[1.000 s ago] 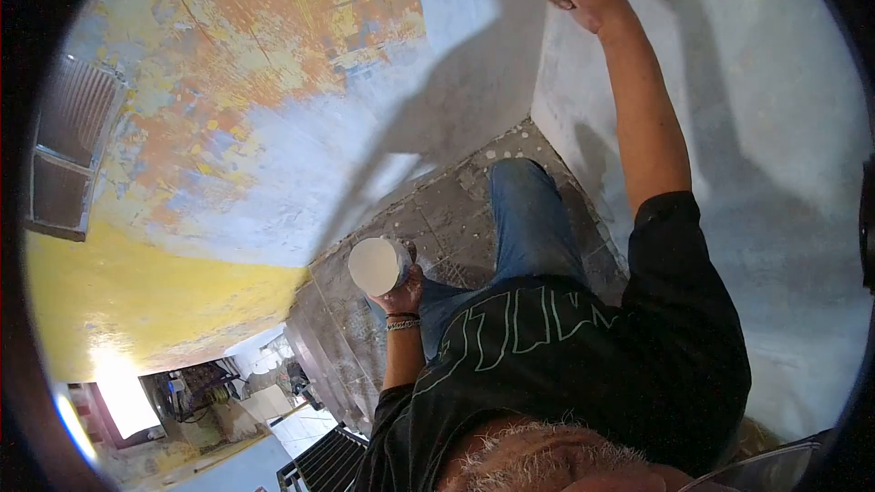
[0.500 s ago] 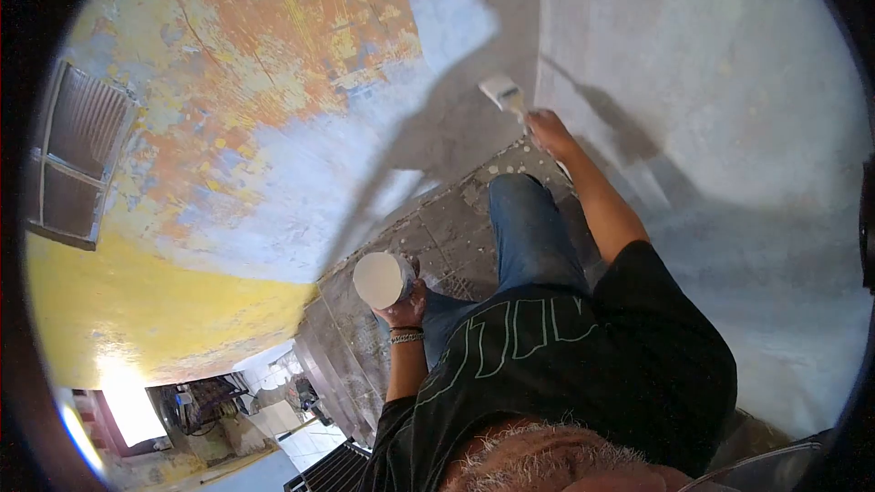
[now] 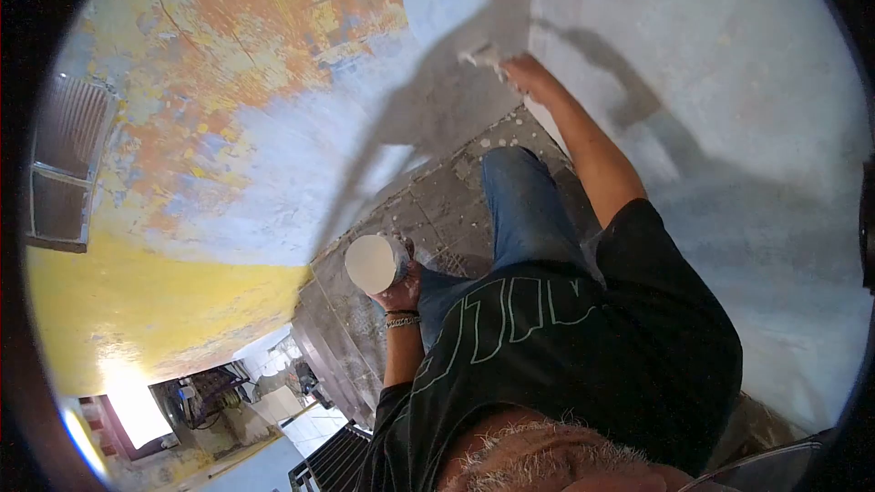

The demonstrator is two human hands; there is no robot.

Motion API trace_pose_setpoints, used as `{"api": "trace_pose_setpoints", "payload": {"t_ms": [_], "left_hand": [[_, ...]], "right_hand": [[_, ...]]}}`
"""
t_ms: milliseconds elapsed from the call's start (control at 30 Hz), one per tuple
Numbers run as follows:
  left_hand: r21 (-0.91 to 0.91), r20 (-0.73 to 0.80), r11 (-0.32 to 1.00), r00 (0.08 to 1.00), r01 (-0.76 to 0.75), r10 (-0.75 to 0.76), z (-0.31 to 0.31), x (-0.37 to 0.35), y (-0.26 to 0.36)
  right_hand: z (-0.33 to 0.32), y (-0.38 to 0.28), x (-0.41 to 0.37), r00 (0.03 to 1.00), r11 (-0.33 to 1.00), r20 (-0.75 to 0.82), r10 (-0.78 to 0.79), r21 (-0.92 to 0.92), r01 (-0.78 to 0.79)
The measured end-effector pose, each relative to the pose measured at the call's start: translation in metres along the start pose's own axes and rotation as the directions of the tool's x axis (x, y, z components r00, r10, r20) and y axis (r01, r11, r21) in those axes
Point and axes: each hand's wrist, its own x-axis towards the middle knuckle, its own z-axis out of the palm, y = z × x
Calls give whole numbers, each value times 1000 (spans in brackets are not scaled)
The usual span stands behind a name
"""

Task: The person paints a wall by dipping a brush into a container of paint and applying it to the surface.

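Low near my lap, my left hand (image 3: pixel 399 290) is wrapped round a round container (image 3: pixel 374 263) whose top shows a pale, off-white surface. My right hand (image 3: pixel 525 75) is stretched out toward the wall corner and grips a paintbrush (image 3: pixel 483 56). The brush's bristles point left and lie at or very close to the shaded left wall (image 3: pixel 456 118); blur hides whether they touch it.
The left wall carries patchy orange, blue and yellow paint (image 3: pixel 228 82). A greyish wall (image 3: pixel 711 82) rises on the right. Pale spots mark the tiled floor (image 3: pixel 424 219). A window (image 3: pixel 64 159) is at the far left, a black metal rack (image 3: pixel 328 460) at the bottom.
My right hand has moved up and slightly left with the brush, which now lies nearly level against the wall's view. The container in my left hand has shifted slightly up and left in view.
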Motion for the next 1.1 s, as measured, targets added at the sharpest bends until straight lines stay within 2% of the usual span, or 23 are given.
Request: {"api": "trace_pose_setpoints", "payload": {"t_ms": [33, 67, 100, 133, 167, 233, 267, 333, 367, 433, 467, 533, 567, 633, 667, 733, 767, 833, 867, 933, 967, 1033, 1100], "left_hand": [[-72, -21, 996, 999, 47, -49, -4, 0, 2], [-73, -28, 996, 999, 45, -47, 0, -2, 0], [-27, 71, 1000, 997, 8, -6, 9, -6, -4], [14, 172, 999, 984, -35, 32, 14, -7, -8], [8, 172, 999, 984, -41, 39, 17, -5, -10], [155, -188, 959, 946, -236, 263, 19, -2, -12], [152, -187, 958, 945, -243, 269, 12, -3, -8], [-5, 73, 1000, 997, -25, 25, -4, -7, 0], [-7, 77, 1000, 997, -29, 30, -8, -7, 2], [-49, 168, 996, 983, 81, -71, -8, -10, 4], [-48, 159, 996, 985, 76, -67, -11, -11, 6], [-31, -58, 995, 994, -95, 93, -18, -6, 8], [-31, -67, 995, 994, -91, 88, -17, -6, 8], [19, -12, 994, 994, -105, 105, -14, -7, 5], [14, -16, 994, 994, -107, 107, -7, -8, 2], [-65, 105, 997, 994, -30, 37, 8, -14, -4], [-68, 107, 997, 993, -36, 43, 6, -14, -4], [-35, 160, 999, 987, 8, -2, -1, -14, -1], [-37, 162, 999, 987, 5, 1, -8, -13, 0], [20, -66, 989, 987, -148, 149, -21, -8, 3], [15, -65, 988, 986, -152, 153, -23, -9, 4], [-66, 85, 998, 996, 9, -3, -25, -12, 8], [-91, 33, 994, 998, -59, 62, -2, -15, 1]], "right_hand": [[-7, -13, -12, 1000, 1000, 5, 8, -1, -8], [-14, -25, -27, 993, 988, 46, -106, 122, 99], [-18, -29, -36, 972, 948, 71, -225, 246, 201], [-19, -22, -41, 971, 949, 77, -224, 243, 200], [-20, -11, -45, 984, 969, 71, -161, 202, 143], [-9, 25, -39, 998, 991, 36, -59, 119, 54], [1, 49, -29, 1000, 997, 5, -22, 77, 22], [19, 65, -16, 967, 973, 107, 230, -7, -231], [27, 69, -9, 968, 974, 110, 226, -9, -226], [46, 62, -3, 969, 976, 128, 211, 27, -216], [51, 52, 3, 980, 983, 90, 179, 25, -182], [45, 18, -4, 995, 995, 64, 71, 71, -76], [38, 6, -11, 998, 993, 69, -6, 121, -2], [14, -22, -43, 975, 944, 168, -142, 318, 83], [8, -28, -55, 975, 946, 172, -139, 313, 80], [1, -30, -75, 983, 906, 55, -177, 400, 141], [2, -22, -74, 982, 906, 61, -181, 398, 142], [16, 15, -61, 997, 983, 77, 31, 176, -44], [29, 40, -46, 997, 984, 79, 27, 173, -41], [49, 79, -12, 947, 977, 283, 152, 105, -188], [54, 68, -11, 947, 978, 285, 150, 100, -185], [68, 24, -22, 977, 982, 210, 40, 171, -77], [55, -45, -63, 981, 985, 192, -19, 172, -15]]}}
